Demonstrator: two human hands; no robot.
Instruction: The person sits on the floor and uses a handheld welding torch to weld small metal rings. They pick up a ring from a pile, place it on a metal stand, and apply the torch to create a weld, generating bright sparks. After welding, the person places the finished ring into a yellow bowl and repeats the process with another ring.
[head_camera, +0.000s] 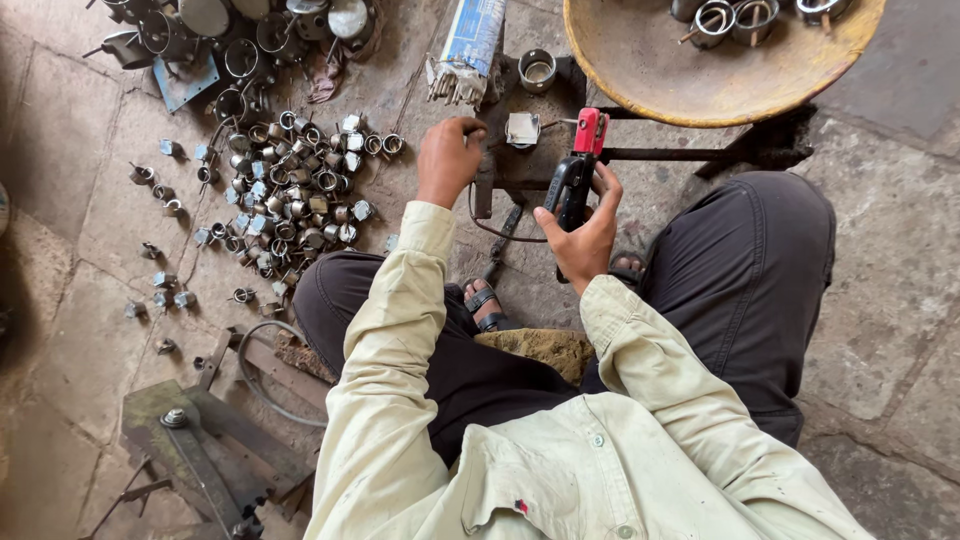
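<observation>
Steel rings (290, 190), small and grey, lay heaped on the stone floor (900, 300) to our left; single pieces in the heap were too small for us to tell apart. A second lot of larger metal cups (230, 30) at the top was cut off by the frame edge, as was a yellow pan (700, 80) holding a few more rings. A dark iron jig (215, 450) at the lower left ran out of view.

We gripped a hand tool (578, 170), black-bodied with a red head, in our right hand (582, 235), fingers wrapped round its handle. It stood upright over a dark metal stand (530, 160) between our knees, just beside a small square plate (522, 128). How its tip met the stand we could not make out.

Our left hand (447, 160) was closed, knuckles up, on the stand's left edge; whatever it pinched was hidden under the fingers. A thin wire (495, 232) curved below it. Our sandal (485, 305) showed between dark trousers (760, 270), partly covered by a pale sleeve (400, 330).
</observation>
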